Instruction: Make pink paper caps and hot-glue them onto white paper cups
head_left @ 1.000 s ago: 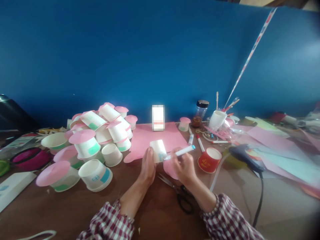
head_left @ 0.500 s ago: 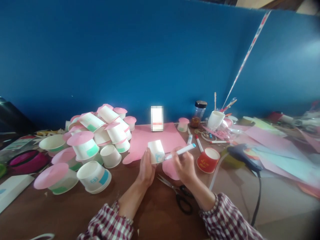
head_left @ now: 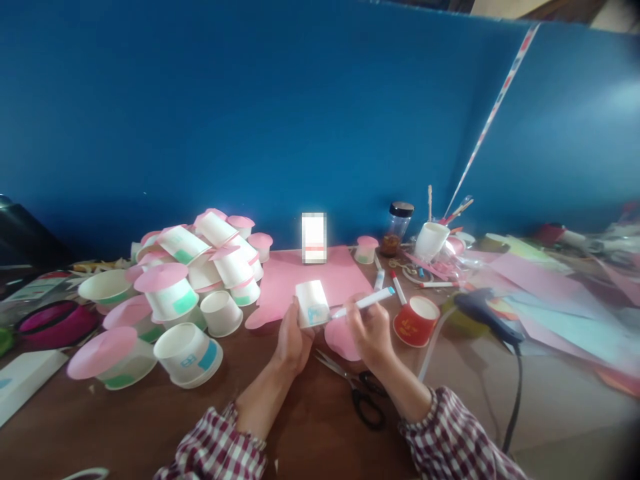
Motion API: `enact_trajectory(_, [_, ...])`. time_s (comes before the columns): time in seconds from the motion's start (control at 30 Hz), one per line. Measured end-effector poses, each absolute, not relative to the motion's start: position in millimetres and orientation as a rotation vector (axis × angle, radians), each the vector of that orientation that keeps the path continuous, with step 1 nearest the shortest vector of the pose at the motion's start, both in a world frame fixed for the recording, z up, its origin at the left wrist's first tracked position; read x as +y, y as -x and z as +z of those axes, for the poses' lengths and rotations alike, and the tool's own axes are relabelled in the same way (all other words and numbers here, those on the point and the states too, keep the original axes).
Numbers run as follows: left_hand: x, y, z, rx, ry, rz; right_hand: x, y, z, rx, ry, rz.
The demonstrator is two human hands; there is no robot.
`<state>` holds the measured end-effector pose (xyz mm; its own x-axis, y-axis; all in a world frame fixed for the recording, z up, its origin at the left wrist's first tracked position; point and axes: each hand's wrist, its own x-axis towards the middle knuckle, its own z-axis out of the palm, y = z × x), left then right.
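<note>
Gripping the cup (head_left: pixel 311 299) from its left side, the L hand (head_left: pixel 293 340) has its thumb along the wall & fingers wrapped behind/under, about a cup's breadth apart; exact fingertip spots are hidden. Cup is off the table (head_left: pixel 240 427), mid-view, w/ a slight lean, in front of the pink sheet (head_left: pixel 275 277). R hand (head_left: pixel 369 331) is pinched tight on a pen (head_left: pixel 371 300), writing-style, fingers curled in w/ no gap I can see. Pen slants down-left, tip right by the blue marks (head_left: pixel 317 313) low on the cup; can't tell if it's touching.

Risks, my guess: L grip slips or squeezes too hard -> thin wall dents or cup turns, & a line goes crooked. Pressing hard w/ the pen could do the same, esp. as the cup has only the hand for support. Thumb or fingers could smear the marks if ink's wet & the cup gets turned.

Pink disc (head_left: pixel 341 339) lies just below the tip, so a slip prob. inks it. Scissors (head_left: pixel 353 382) sit near the R wrist, blades a bit apart & aimed up-left toward the L hand; dropping that wrist or reaching w/o looking could mean a nick. Red cup (head_left: pixel 417 322) stands near the R hand too; a wide elbow or wrist swing might tip it.
</note>
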<state>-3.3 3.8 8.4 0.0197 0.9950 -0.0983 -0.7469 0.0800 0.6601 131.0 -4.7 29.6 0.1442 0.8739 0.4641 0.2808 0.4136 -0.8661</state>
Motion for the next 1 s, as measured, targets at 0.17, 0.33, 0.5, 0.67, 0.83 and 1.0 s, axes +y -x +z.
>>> enact_trajectory(0.17, [4.4, 5.1, 7.7, 0.651, -0.464, 1.404, -3.6, -130.5, 28.6, -1.253, 0.91, 0.8])
enact_trajectory(0.33, [5.5, 4.7, 7.9, 0.714, -0.452, 1.374, -7.1, -127.6, 30.0, -1.462, 0.926, 0.698])
enact_trajectory(0.5, [6.2, 5.1, 7.3, 0.638, -0.457, 1.336, -11.1, -125.0, 26.8, -1.551, 0.996, 0.672])
enact_trajectory(0.67, [5.1, 6.3, 6.9, 0.644, -0.454, 1.324, -9.9, -124.1, 26.0, -1.564, 1.006, 0.727])
enact_trajectory(0.83, [5.2, 7.6, 3.2, 0.581, -0.451, 1.208, -6.9, -125.5, 25.7, -1.521, 1.029, 0.702])
enact_trajectory(1.0, [6.5, 9.4, 0.6, 0.513, -0.429, 1.187, -7.0, -126.3, 28.3, -1.505, 0.982, 0.789])
